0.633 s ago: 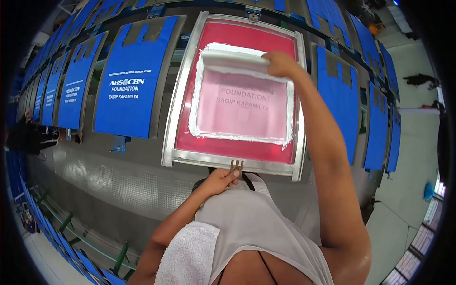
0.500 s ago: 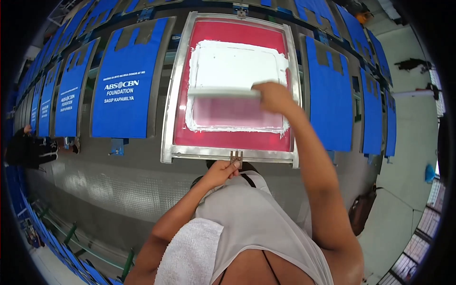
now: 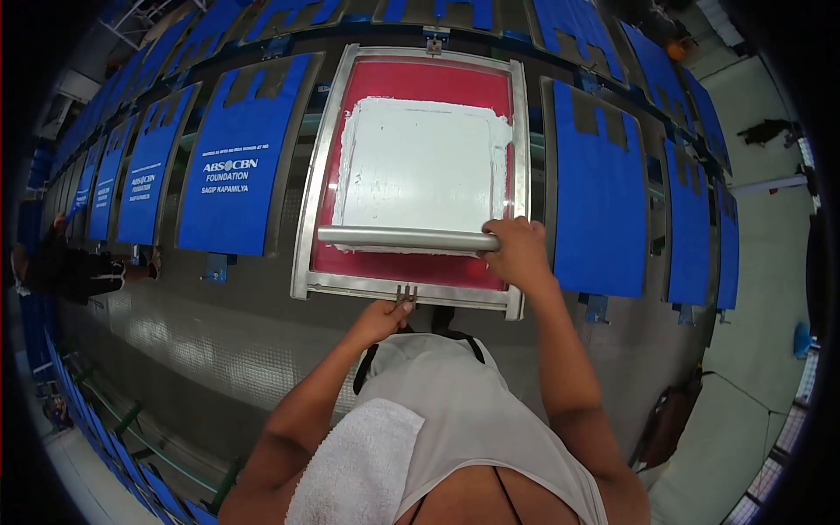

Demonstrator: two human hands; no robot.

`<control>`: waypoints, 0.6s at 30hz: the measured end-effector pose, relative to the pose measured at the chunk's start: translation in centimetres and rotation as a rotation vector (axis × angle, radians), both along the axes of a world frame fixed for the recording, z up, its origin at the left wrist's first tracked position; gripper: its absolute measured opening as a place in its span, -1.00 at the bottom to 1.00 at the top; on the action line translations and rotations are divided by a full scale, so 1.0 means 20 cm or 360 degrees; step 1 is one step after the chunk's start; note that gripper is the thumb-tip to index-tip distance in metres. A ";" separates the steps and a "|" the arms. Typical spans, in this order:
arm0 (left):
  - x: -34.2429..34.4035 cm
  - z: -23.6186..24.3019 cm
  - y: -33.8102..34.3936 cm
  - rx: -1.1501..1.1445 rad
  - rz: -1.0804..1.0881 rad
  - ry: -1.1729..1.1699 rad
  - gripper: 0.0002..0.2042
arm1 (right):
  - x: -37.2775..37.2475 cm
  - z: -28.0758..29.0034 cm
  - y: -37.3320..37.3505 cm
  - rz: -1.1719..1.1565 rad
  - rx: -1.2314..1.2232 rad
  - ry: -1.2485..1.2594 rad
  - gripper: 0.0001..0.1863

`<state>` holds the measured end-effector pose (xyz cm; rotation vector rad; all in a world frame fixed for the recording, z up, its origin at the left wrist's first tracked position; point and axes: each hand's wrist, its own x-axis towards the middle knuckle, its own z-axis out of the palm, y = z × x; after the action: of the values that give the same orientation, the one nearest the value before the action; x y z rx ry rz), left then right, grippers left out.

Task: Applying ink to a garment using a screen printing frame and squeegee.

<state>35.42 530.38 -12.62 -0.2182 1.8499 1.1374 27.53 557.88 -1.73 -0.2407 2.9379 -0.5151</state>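
In front of me lies a screen printing frame (image 3: 308, 229), metal-edged, with red mesh (image 3: 411, 268) and a broad coat of white ink (image 3: 420, 171) across it. My right hand (image 3: 520, 251) grips the right end of a squeegee (image 3: 407, 238), a long silvery bar resting crosswise on the mesh near the frame's close side. At the frame's near edge, my left hand (image 3: 385, 320) is closed on a small metal pronged clamp (image 3: 406, 296). The bag piece beneath the frame, if any, is hidden.
Blue bag pieces with handle cut-outs lie on boards at the left (image 3: 234, 157) and right (image 3: 598, 197), printed at left, plain at right. More rows stand beyond. A person in dark clothes (image 3: 74, 267) is at far left. A white towel (image 3: 363, 455) hangs over my left shoulder.
The squeegee has come toward me from mid-screen to the near end, with my right hand on it. White ink now covers the mesh it crossed. My left hand stays at the clamp.
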 end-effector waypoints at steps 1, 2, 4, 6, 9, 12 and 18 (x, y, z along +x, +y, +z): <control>-0.01 0.04 -0.02 0.0016 0.0046 0.0059 -0.53 | -0.02 -0.02 0.08 -0.0114 -0.0172 -0.0181 -0.62; -0.02 0.08 -0.04 -0.0206 -0.0201 0.0312 -0.57 | -0.04 -0.06 0.13 -0.0086 -0.0212 0.0003 -0.65; -0.08 0.17 -0.12 -0.0446 -0.0347 0.0749 -0.73 | -0.11 -0.15 0.19 -0.0119 -0.0720 -0.0151 -0.66; -0.20 0.26 -0.26 -0.0624 0.0384 0.1164 -0.81 | -0.16 -0.23 0.24 -0.0279 -0.1328 -0.0310 -0.67; -0.52 0.24 -0.50 -0.0956 0.0680 0.1636 -0.73 | -0.22 -0.29 0.24 -0.0550 -0.1513 -0.0454 -0.68; -0.68 0.09 -0.58 -0.0544 0.0714 0.1103 -0.62 | -0.24 -0.29 0.22 -0.0793 -0.1620 -0.0638 -0.70; -0.43 0.22 -0.36 -0.0211 0.0957 0.1078 -0.62 | -0.13 -0.15 0.53 -0.0788 -0.1497 -0.0490 -0.69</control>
<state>26.72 523.14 -8.22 -0.5439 2.5596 1.6341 24.91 568.48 -4.75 0.4467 2.2203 -1.7796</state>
